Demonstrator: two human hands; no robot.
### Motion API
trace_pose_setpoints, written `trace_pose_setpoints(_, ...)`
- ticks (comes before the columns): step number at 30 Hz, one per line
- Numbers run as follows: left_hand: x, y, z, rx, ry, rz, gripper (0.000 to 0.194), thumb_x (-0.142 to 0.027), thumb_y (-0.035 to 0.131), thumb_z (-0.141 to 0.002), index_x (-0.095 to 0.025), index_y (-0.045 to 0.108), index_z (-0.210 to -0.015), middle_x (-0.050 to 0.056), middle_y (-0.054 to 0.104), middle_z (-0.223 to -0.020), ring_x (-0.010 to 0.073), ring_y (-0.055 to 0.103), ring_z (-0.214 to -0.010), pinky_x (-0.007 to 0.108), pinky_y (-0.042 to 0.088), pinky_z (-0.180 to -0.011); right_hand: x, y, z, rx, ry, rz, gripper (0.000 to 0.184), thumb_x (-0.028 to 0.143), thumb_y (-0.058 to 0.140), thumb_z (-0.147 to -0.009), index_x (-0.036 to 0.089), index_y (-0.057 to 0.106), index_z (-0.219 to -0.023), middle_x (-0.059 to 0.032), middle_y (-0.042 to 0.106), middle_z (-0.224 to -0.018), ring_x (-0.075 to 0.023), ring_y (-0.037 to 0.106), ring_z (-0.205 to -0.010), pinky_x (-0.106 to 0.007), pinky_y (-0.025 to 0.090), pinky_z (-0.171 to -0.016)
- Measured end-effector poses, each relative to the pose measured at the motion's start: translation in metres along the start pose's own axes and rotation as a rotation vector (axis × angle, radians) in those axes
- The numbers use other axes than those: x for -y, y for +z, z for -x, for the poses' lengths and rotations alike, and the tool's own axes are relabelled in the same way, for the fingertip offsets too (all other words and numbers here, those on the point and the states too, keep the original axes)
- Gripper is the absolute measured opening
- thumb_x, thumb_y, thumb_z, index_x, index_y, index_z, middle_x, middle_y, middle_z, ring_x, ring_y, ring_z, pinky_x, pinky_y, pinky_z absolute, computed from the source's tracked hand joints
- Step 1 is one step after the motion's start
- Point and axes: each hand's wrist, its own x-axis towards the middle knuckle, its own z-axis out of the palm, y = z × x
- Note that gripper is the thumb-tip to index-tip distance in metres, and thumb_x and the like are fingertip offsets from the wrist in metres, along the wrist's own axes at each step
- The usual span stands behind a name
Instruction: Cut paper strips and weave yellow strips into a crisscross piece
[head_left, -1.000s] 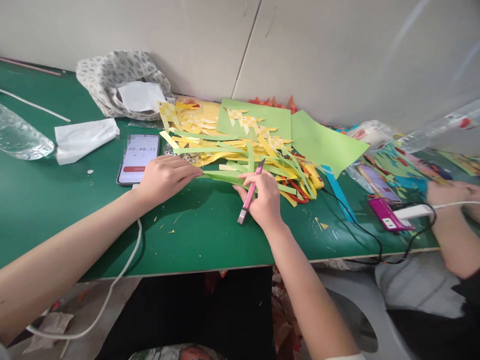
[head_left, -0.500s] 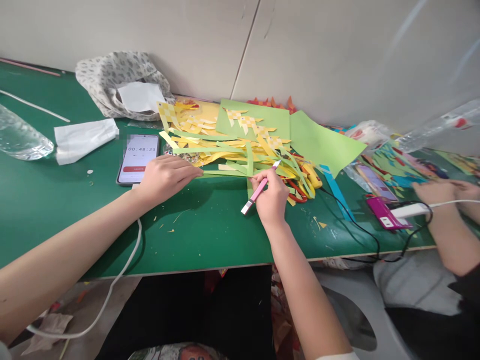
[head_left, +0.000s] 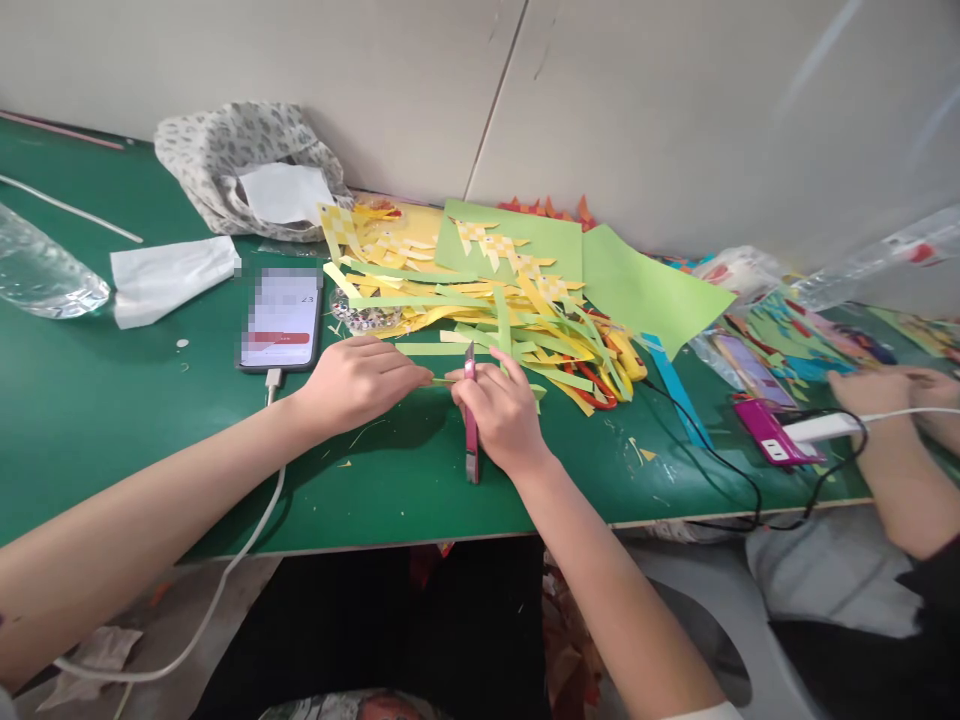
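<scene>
My left hand (head_left: 358,388) is closed in a pinch on one end of a narrow green paper strip (head_left: 442,381). The strip's other end meets the fingers of my right hand (head_left: 511,415). That hand also holds a pink craft knife (head_left: 471,430), its blade pointing away from me and its back end toward me. Just beyond both hands lies a heap of yellow and green paper strips (head_left: 450,300). Woven yellow-and-white paper fish (head_left: 499,247) rest on a green sheet (head_left: 562,240) behind the heap.
A phone (head_left: 281,310) with a white charging cable (head_left: 259,520) lies left of my hands. A yellow-handled tool (head_left: 624,355) is at right, near a magenta power socket (head_left: 769,430). Another person's hands (head_left: 874,395) work farther right. A patterned fabric bag (head_left: 217,160) stands behind.
Both hands have come closer together and nearer to me, my right hand moving left. The craft knife has turned from slanted to nearly straight away from me. A short piece of strip shows between the hands.
</scene>
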Motion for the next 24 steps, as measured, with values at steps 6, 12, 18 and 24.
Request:
trace_pose_setpoints(6, 0.012, 0.0, 0.003, -0.062, -0.191, -0.053, 0.021, -0.027, 0.05, -0.091, -0.02, 0.07, -0.085, 0.002, 0.074, -0.075, 0.0164, 0.068, -0.07, 0.026, 0.05, -0.061, -0.019, -0.005, 0.004, -0.143, 0.151, 0.024, 0.025, 0.01, 0.045, -0.09, 0.024, 0.049, -0.069, 0.0026, 0.072, -0.08, -0.0156, 0.065, -0.075, -0.045, 0.037, -0.103)
trace_pose_setpoints(12, 0.02, -0.003, 0.001, -0.108, -0.322, -0.106, 0.024, -0.029, 0.05, -0.091, -0.02, 0.071, -0.082, 0.002, 0.075, -0.079, 0.0163, 0.068, -0.07, 0.025, 0.049, -0.06, -0.031, -0.003, 0.008, -0.226, 0.33, 0.129, 0.02, 0.014, 0.048, -0.088, 0.023, 0.05, -0.071, 0.0031, 0.07, -0.073, -0.0148, 0.065, -0.068, -0.046, 0.034, -0.105)
trace_pose_setpoints(18, 0.016, -0.002, 0.002, -0.124, -0.326, -0.158, 0.023, -0.029, 0.052, -0.091, -0.02, 0.071, -0.082, 0.002, 0.074, -0.076, 0.0161, 0.068, -0.067, 0.025, 0.048, -0.06, -0.032, 0.001, 0.012, -0.357, 0.514, 0.11, 0.011, 0.016, 0.05, -0.087, 0.023, 0.047, -0.079, -0.0017, 0.068, -0.079, -0.0183, 0.065, -0.075, -0.046, 0.042, -0.095)
trace_pose_setpoints(24, 0.018, -0.002, 0.005, -0.032, -0.228, -0.158, 0.021, -0.028, 0.052, -0.091, -0.02, 0.07, -0.084, 0.002, 0.074, -0.076, 0.0183, 0.068, -0.072, 0.028, 0.049, -0.064, -0.027, -0.004, 0.01, -0.588, 0.562, -0.228, 0.013, 0.022, 0.051, -0.089, 0.024, 0.041, -0.096, -0.0107, 0.062, -0.11, -0.0213, 0.06, -0.106, -0.044, 0.046, -0.093)
